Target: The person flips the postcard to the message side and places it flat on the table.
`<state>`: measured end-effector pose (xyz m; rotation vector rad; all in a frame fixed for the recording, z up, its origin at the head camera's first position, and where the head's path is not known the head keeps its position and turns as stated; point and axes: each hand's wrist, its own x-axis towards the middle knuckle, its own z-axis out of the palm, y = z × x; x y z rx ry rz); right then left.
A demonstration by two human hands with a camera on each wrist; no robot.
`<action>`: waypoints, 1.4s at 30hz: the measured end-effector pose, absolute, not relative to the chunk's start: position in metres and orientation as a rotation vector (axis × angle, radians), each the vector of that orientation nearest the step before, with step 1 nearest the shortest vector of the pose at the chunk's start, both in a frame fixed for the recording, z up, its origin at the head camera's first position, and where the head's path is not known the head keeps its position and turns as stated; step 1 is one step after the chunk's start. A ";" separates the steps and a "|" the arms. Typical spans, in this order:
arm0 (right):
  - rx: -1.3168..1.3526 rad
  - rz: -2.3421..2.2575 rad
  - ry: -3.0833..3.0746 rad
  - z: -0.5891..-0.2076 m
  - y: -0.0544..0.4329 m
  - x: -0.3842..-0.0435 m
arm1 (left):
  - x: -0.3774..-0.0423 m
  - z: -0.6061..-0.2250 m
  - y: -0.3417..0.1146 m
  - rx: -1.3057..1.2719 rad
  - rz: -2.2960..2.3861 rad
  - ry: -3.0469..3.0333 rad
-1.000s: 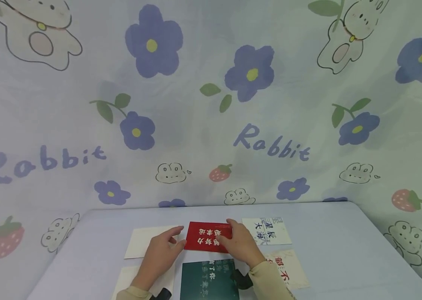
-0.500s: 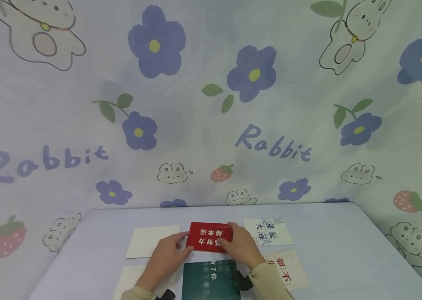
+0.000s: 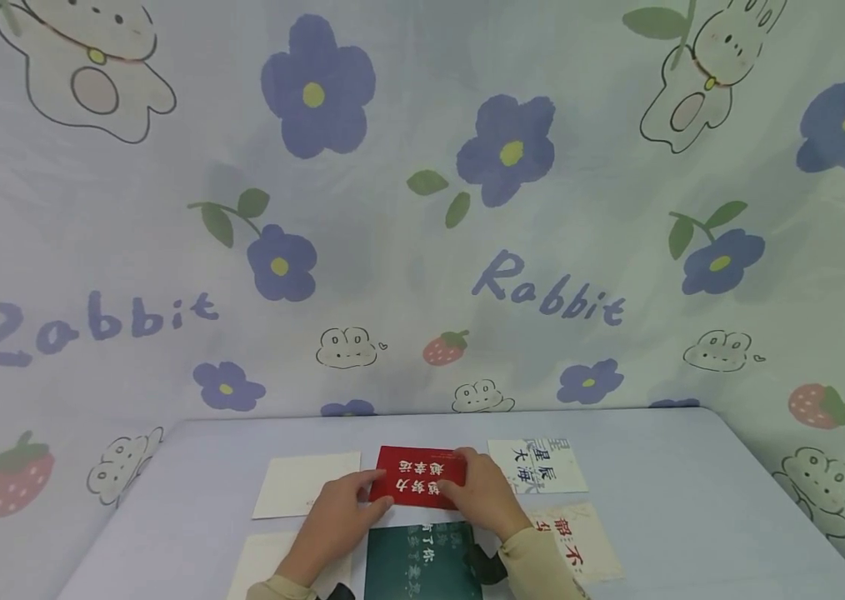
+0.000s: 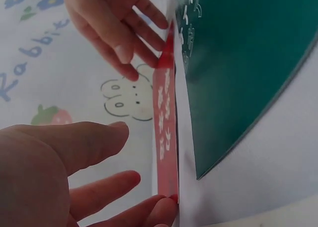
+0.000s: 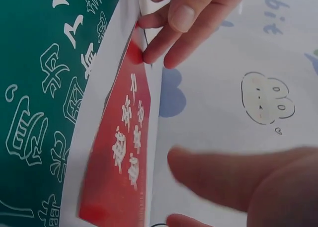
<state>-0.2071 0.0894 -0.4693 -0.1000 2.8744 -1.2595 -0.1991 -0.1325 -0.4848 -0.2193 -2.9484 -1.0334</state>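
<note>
Head view: red card on the worktop, a hand at either end

Seemingly flat, with white characters facing up, between left hand and right hand. At the left end, left fingers spread, thumb held apart, at least one fingertip touching the card's edge in the left wrist view. At the right end, right fingers parted too; thumb over the card's face in the head view, yet raised off the red surface in the right wrist view. Cannot tell how firmly any right fingertip touches the edge.

Just nearer the camera, green card with white lettering, cut off by the lower border. Toward the left, far pale card and near pale card, both partly covered by the left hand and arm. Toward the right, card with blue characters at the back, card with red characters nearer, partly behind the right sleeve. Beyond the worktop, pale backdrop printed with purple flowers, strawberries and rabbits.
</note>
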 end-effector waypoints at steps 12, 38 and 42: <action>0.017 -1.402 2.938 -0.477 0.090 -0.212 | -0.198 -0.480 -0.133 -0.202 -1.063 -2.928; 0.058 -1.431 2.914 -0.473 0.091 -0.214 | -0.200 -0.479 -0.134 -0.080 -1.139 -2.752; 0.043 -1.419 2.931 -0.472 0.091 -0.213 | -0.202 -0.480 -0.134 -0.036 -1.178 -2.723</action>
